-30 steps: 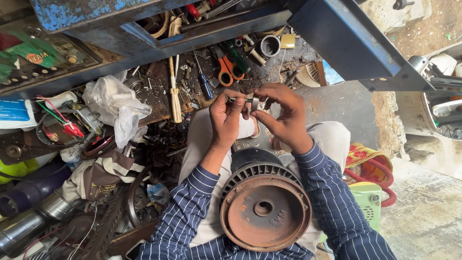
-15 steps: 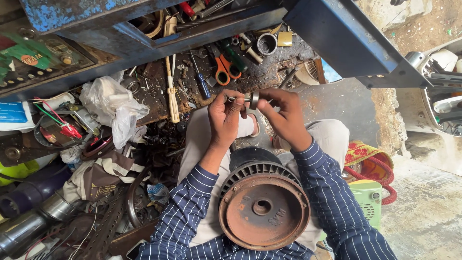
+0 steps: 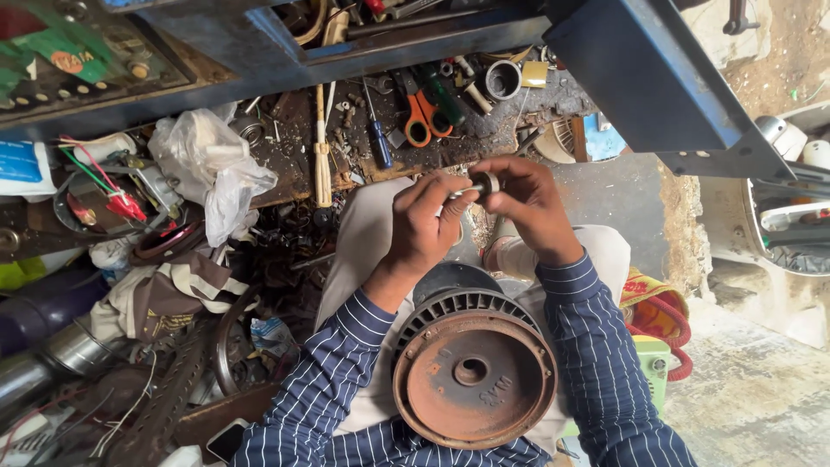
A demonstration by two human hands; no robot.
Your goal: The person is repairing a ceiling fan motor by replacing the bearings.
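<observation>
Both sleeves [image 3: 596, 346] are dark navy with thin white stripes, cuffs buttoned at the wrists; light cream trousers [image 3: 363, 233] show at centre frame.

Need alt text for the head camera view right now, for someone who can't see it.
Both hands, left hand and right hand, pinch a small metal ring above a rusty finned motor on the lap, with orange-handled pliers among cluttered tools beyond.
</observation>
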